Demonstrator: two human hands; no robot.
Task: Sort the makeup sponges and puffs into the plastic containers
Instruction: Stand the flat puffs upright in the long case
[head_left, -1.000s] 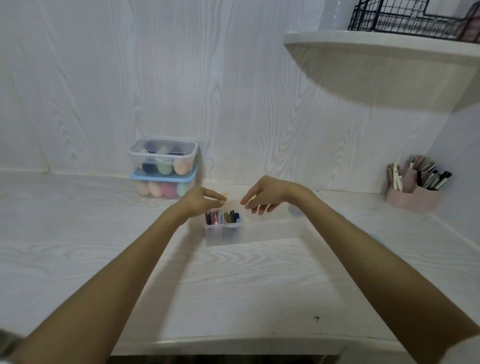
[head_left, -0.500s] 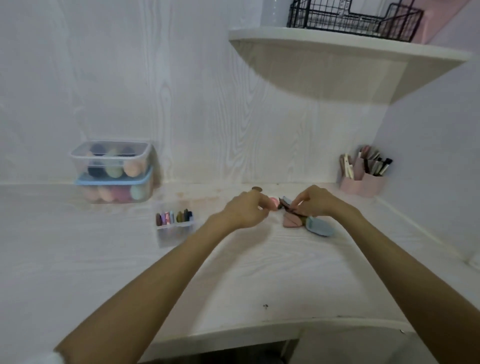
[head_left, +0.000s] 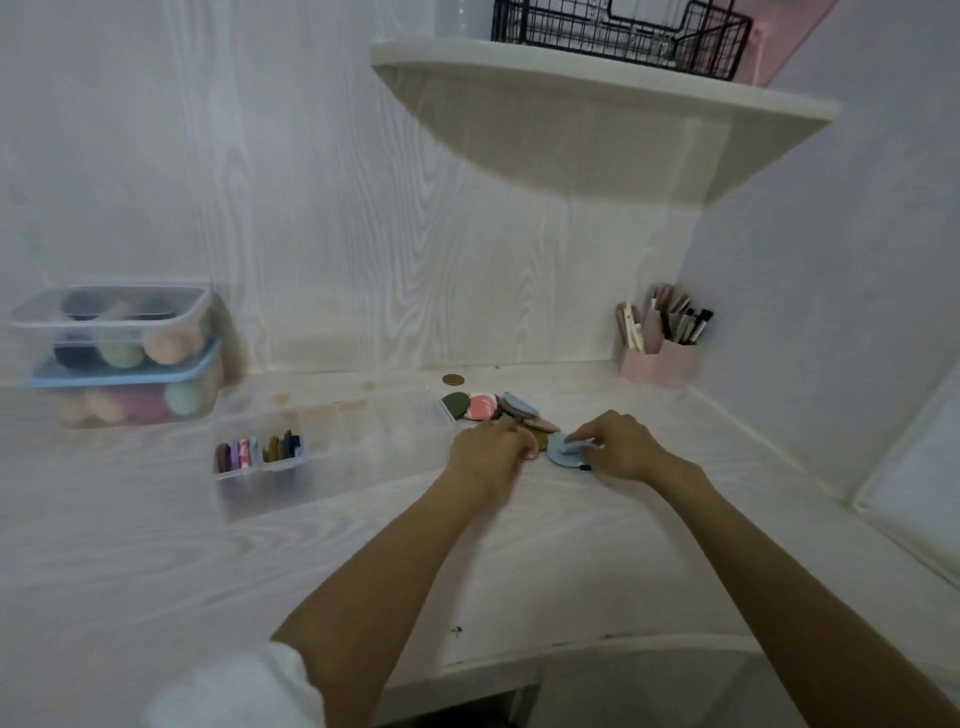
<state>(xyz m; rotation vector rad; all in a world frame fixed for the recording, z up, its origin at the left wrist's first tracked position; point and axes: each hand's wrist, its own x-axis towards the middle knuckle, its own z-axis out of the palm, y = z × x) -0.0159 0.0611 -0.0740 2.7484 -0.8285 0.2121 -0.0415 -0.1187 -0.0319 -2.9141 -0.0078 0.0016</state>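
Observation:
A small pile of flat makeup puffs (head_left: 488, 407) in green, pink, mauve and blue lies on the white desk, just right of a long clear divided container (head_left: 332, 441). Several puffs stand on edge in that container's left compartments (head_left: 258, 451). My right hand (head_left: 618, 447) pinches the ribbon of a light blue puff (head_left: 562, 453) lying on the desk. My left hand (head_left: 491, 449) rests with curled fingers on the near edge of the pile, over a dark puff; what it holds is hidden. Two stacked lidded tubs (head_left: 119, 358) of egg-shaped sponges stand at the far left.
A pink holder with brushes (head_left: 660, 345) stands in the back right corner. A curved shelf (head_left: 597, 78) with a black wire basket (head_left: 618, 31) overhangs the desk. A small round brown disc (head_left: 453, 380) lies near the back wall.
The view swung right from the divided container to the pile. Both hands moved from over the container to the puffs, and my right hand took hold of the light blue puff.

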